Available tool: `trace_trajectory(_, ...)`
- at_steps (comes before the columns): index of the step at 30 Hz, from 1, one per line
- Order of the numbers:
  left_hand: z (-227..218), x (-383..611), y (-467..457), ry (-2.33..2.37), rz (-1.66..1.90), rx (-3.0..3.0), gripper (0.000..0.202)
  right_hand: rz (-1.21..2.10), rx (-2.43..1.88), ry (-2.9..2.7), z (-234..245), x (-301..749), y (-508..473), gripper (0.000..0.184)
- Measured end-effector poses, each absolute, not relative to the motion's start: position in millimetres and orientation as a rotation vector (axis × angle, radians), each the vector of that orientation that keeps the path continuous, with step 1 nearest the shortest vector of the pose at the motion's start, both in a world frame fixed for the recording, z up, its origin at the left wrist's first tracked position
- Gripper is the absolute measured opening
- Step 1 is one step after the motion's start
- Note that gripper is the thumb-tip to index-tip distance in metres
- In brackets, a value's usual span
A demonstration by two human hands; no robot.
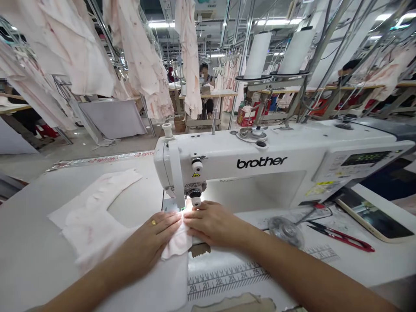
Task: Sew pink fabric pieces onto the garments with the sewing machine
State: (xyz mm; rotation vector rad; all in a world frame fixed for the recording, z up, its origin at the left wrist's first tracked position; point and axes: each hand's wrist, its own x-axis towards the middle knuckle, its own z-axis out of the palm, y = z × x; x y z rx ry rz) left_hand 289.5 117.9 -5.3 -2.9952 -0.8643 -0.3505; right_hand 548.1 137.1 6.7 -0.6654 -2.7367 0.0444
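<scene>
A pale pinkish-white fabric piece [177, 243] lies under the needle area of a white Brother sewing machine [224, 156], lit by its lamp. On the left side of the cloth, my left hand [156, 236] rests with stretched fingers lying flat, a ring on one finger. My right hand [211, 223] is closed, with thumb and fingertips on the cloth's right side just below the needle. The fingertips of both hands almost meet. More of the pale cloth [94, 212] spreads over the table at left. The needle tip and presser foot are mostly hidden.
A printed ruler strip [227, 279] runs along the table front. Red-handled thread snips [341, 237], a phone [373, 214] and a clear round object [286, 229] lie at right. Thread cones [258, 56] stand behind the machine. Pale garments [139, 56] hang overhead; people sit farther back.
</scene>
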Motion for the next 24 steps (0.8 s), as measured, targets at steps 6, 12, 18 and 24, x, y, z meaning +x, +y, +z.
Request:
trace_trajectory(6, -3, 291, 136, -0.859, -0.382, -2.988, 0.053, 0.02, -0.809, -2.733, 7, 544, 139, 0.019)
trace_trajectory(12, 0, 292, 138, -0.913, -0.454, -3.005, 0.048, 0.075, -0.857, -2.736, 12, 544, 142, 0.013)
trace_trajectory(18, 0, 292, 138, -0.925, -0.373, -3.031, 0.046, 0.116, -0.858, -2.701, 11, 548, 142, 0.014)
trace_trajectory(24, 1, 293, 138, -0.99, -0.332, -3.045, 0.049, 0.055, -0.678, -2.688, 10, 553, 140, 0.016)
